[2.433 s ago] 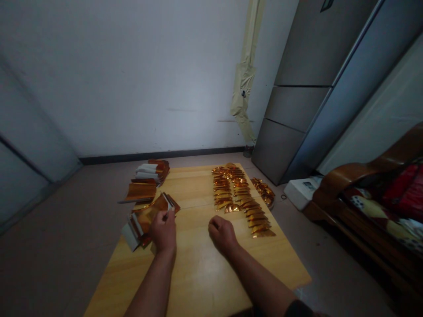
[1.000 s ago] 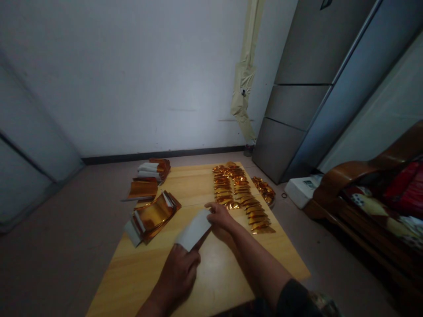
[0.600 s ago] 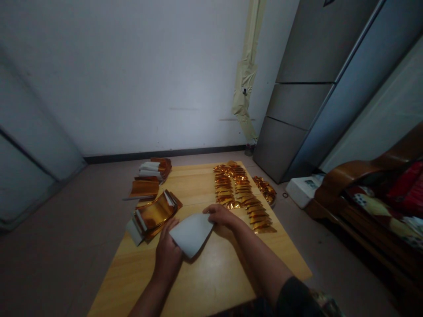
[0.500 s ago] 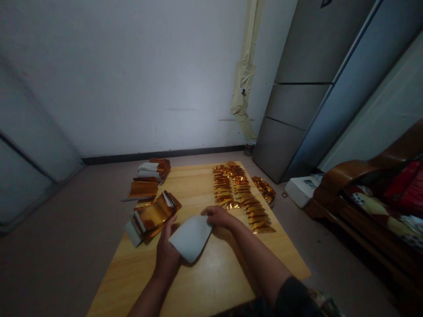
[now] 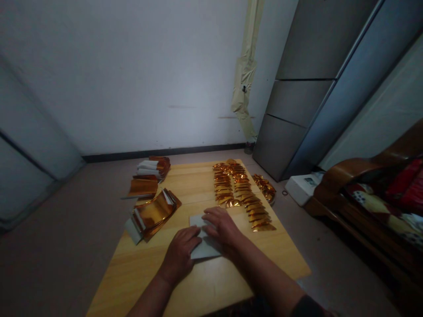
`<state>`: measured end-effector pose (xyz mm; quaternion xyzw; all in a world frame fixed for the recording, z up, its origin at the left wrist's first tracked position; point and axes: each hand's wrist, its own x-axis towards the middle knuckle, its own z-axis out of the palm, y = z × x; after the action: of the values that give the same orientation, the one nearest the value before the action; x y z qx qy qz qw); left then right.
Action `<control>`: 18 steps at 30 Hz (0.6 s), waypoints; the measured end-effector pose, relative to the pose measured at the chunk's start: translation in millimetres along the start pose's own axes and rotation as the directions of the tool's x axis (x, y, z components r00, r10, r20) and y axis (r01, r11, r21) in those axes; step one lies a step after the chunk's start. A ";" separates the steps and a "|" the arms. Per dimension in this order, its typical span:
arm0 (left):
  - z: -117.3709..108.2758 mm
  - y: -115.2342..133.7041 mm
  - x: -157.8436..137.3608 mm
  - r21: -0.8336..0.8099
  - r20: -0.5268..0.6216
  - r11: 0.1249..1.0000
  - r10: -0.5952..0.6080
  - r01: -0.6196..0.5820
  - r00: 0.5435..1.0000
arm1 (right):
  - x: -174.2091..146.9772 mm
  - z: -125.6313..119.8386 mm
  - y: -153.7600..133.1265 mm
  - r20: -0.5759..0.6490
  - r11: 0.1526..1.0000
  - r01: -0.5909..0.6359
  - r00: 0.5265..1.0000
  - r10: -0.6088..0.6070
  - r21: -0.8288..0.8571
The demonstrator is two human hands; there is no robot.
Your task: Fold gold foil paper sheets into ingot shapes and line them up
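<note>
A pale sheet of paper [image 5: 205, 250] lies flat on the wooden table [image 5: 224, 281], white side up. My left hand [image 5: 181, 251] rests on its left edge with the fingers stretched toward the middle. Across the sheet's upper right part, my right hand [image 5: 222, 226] lies with its fingers apart, covering that corner. To the left of my hands is a loose stack of shiny gold foil paper sheets [image 5: 155, 213], slightly curled. Rows of folded gold foil pieces [image 5: 251, 204] overlap one another to the right.
More curled gold and white sheets [image 5: 143, 187] sit at the table's left edge. Beyond the right edge, a container of folded gold pieces [image 5: 264, 187] stands low. A white box [image 5: 300, 189], a grey refrigerator [image 5: 294, 105] and a wooden bench [image 5: 350, 220] are farther right.
The sheet was raised and curved between both hands; now it lies flat on the table. My left hand has moved right and turned palm down, and my right hand has spread over the sheet.
</note>
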<state>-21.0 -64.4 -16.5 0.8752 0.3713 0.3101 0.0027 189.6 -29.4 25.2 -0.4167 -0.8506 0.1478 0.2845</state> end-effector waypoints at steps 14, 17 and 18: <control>2.7 -7.9 21.0 -0.253 0.129 0.875 -0.392 0.412 0.911 | -29.1 0.1 4.8 0.067 0.925 -0.311 0.950 0.304 0.218; 1.9 -3.0 30.6 -0.302 0.117 0.752 -0.581 0.586 0.805 | -13.0 5.2 1.4 0.020 0.858 -0.454 0.886 0.463 0.240; 1.8 -0.9 34.1 -0.314 0.121 0.696 -0.645 0.645 0.755 | -7.9 6.9 -0.2 0.004 0.836 -0.493 0.862 0.507 0.240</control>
<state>-2.5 -41.1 0.3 0.6756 0.5956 0.3475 0.2609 189.2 -35.9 17.0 -0.5924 -0.6801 0.3030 0.3079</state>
